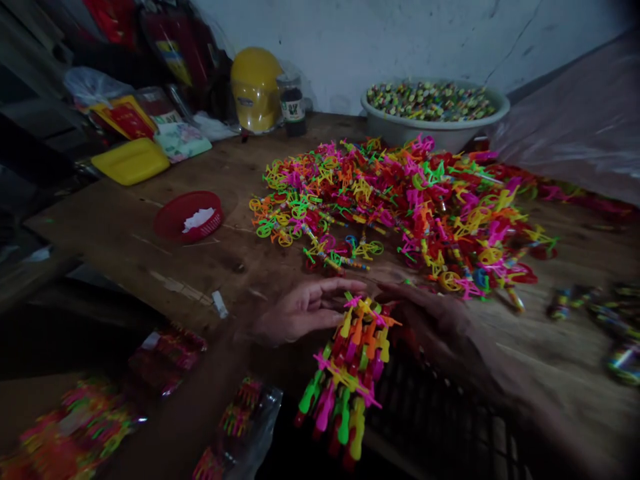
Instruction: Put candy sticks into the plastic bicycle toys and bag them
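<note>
A bundle of small plastic toys (350, 373), in yellow, orange, pink, green and red, hangs in neat rows in front of me at the table's near edge. At its upper left, my left hand (305, 310) has its thumb and fingers closed about the top of the bundle. My right hand (430, 313) is dark and smeared, against the bundle's upper right side, with its fingertips partly hidden behind the toys. Just past my hands lies a large loose pile of similar bright plastic toys (370, 187), some with small tubes of coloured beads.
On the table (250, 240) are a red basket (187, 217) with white paper, a yellow helmet (256, 87), a dark jar (293, 110) and a grey basin (435, 130) of small pieces. Below are packed toys (240, 427) and a dark slatted thing (450, 407).
</note>
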A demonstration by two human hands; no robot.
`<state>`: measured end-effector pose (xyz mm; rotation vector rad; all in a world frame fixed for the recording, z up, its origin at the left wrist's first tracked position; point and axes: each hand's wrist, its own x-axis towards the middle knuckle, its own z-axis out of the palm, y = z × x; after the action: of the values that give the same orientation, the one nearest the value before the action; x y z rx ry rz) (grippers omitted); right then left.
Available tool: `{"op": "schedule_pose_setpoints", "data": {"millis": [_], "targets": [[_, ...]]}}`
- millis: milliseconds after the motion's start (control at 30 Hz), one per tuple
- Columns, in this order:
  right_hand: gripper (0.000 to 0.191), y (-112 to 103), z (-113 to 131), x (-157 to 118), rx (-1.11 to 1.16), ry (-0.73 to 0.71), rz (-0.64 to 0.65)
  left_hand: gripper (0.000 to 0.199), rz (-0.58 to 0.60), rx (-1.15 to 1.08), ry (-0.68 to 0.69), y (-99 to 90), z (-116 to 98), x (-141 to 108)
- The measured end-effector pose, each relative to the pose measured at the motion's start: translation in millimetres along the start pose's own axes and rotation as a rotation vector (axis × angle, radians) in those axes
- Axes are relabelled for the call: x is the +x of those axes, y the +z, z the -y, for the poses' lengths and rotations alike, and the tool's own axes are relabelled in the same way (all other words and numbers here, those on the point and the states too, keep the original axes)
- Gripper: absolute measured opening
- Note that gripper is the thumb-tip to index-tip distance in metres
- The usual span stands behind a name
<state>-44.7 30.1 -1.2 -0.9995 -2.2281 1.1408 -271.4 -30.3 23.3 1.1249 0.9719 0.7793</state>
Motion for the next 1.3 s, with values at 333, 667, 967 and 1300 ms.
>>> {"op": "schedule_pose_setpoints", "data": {"millis": [333, 667, 967, 1300], "targets": [[0.031, -7, 4, 9, 0.226, 0.156, 0.117, 0.04, -0.098, -0.253, -0.015, 3.4, 32, 8], [0.027, -13, 16, 26, 0.352, 0.287, 0.205, 0.027, -0.342, -0.302, -0.012, 8.3, 37, 16], [0.028, -3, 13, 30, 0.495, 0.4, 0.171, 0.024, -0.302, -0.415, 0.03, 8.7, 36, 29], [0.03, 1, 8, 30, 0.495, 0.423, 0.098, 0.028, -0.431, -0.455, 0.018, 9.4, 42, 33]]}}
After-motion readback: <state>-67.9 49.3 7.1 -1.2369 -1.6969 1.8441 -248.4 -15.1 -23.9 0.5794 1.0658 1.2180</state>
